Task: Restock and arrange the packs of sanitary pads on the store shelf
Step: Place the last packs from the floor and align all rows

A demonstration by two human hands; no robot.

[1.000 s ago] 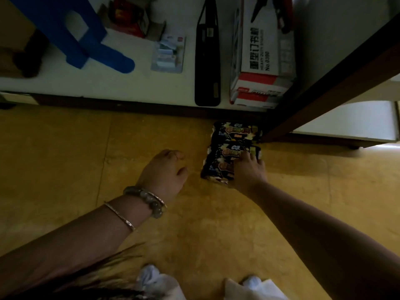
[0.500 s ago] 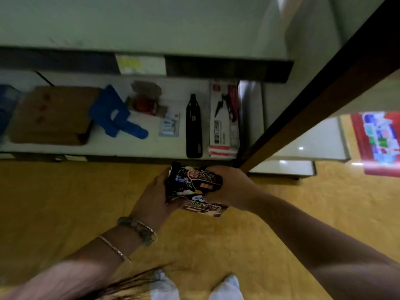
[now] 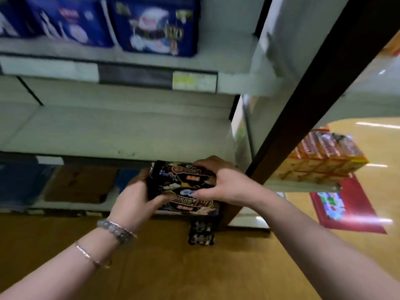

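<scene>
Both hands hold two black packs (image 3: 184, 180), stacked one on the other, just left of the dark post (image 3: 313, 109) and near its foot. The left hand (image 3: 138, 198) grips the stack's left end, fingers curled behind it and thumb across the lower one's front; bracelets (image 3: 116, 231) ring that wrist. The right hand (image 3: 227, 182) clamps the right end, fingers curled over the top one, thumb pressing the lower one's face. Below the stack, by the post's base, a third pack (image 3: 201, 232) sits on the floor (image 3: 173, 273), blurred. Left of the post, above the hands, runs a pale shelf (image 3: 121, 135); higher, left of the post, stand blue packs (image 3: 155, 27). Right of the post sit orange boxes (image 3: 324, 156), a red mat (image 3: 346, 213) below them.
</scene>
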